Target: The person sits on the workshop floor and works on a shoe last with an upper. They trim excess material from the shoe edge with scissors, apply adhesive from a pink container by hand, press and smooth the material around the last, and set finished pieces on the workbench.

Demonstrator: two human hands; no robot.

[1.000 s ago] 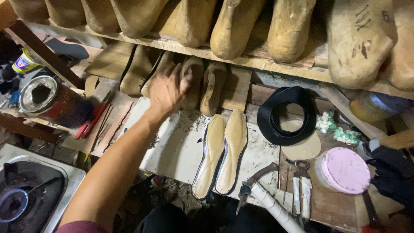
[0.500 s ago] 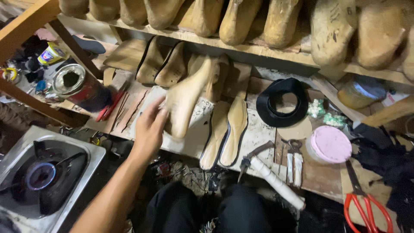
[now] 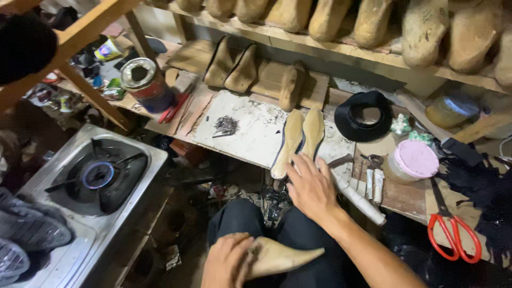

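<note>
Shoe last (image 3: 280, 257), wooden and pointed, rests across the lap, gripped at its heel end by the left hand (image 3: 228, 262) with fingers closed around it. Right hand (image 3: 313, 188) extends toward the desk (image 3: 250, 133), fingers spread open, fingertips touching the lower end of the right-hand insole (image 3: 311, 134). A hammer (image 3: 354, 192) lies just beside this hand. Red scissors (image 3: 452, 234) lie farther right.
</note>
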